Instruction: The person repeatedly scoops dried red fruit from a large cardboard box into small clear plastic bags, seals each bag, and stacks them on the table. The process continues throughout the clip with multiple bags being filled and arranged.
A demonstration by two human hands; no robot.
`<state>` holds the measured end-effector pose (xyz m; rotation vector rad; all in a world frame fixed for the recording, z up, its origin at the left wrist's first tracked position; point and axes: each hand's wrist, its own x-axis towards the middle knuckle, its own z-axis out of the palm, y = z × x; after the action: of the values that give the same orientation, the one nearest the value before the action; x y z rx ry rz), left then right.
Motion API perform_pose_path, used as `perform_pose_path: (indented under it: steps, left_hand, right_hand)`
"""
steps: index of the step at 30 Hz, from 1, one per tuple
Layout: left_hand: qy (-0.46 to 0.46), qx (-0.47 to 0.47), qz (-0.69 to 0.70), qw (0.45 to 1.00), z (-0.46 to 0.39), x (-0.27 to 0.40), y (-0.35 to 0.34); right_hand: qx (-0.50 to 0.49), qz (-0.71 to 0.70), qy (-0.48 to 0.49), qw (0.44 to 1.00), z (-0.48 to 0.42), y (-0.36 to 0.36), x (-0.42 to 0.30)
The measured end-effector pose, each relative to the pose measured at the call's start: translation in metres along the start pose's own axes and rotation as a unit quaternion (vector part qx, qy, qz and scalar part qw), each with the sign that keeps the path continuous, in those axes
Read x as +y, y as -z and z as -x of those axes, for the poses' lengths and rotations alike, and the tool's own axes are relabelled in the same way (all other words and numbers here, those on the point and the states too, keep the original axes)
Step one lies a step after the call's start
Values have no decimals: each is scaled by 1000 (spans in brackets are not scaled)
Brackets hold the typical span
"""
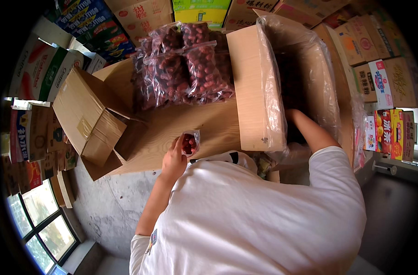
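My left hand [174,160] holds a small clear plastic bag of red dates [189,144] upright near the front edge of the wooden table [209,118]. My right forearm reaches down into a large cardboard box [255,89] lined with clear plastic; the hand itself is hidden inside, among dark contents that look like dates. Between the boxes, at the back of the table, several filled zip bags of red dates [167,74] stand packed together and stacked.
An open cardboard box [81,110] lies tilted at the table's left end. Stacked cartons [140,15] line the back, with more cartons [362,41] at the right and left. A window [47,220] is at the lower left.
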<state>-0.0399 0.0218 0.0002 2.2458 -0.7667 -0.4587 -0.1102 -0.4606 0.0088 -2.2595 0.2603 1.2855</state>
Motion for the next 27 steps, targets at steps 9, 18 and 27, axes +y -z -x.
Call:
perform_pose_path:
  steps: [9, 18, 27]
  left_hand:
    - [0, -20, 16, 1000, -1, -7, 0]
    - [-9, -37, 29, 999, -4, -12, -1]
    - [-14, -38, 39, 998, -9, -14, 1]
  right_hand:
    - [2, -8, -11, 1000, 21, -11, -8]
    - [0, -20, -14, 1000, 30, -30, -8]
    - [2, -29, -10, 1000, 32, -38, -11]
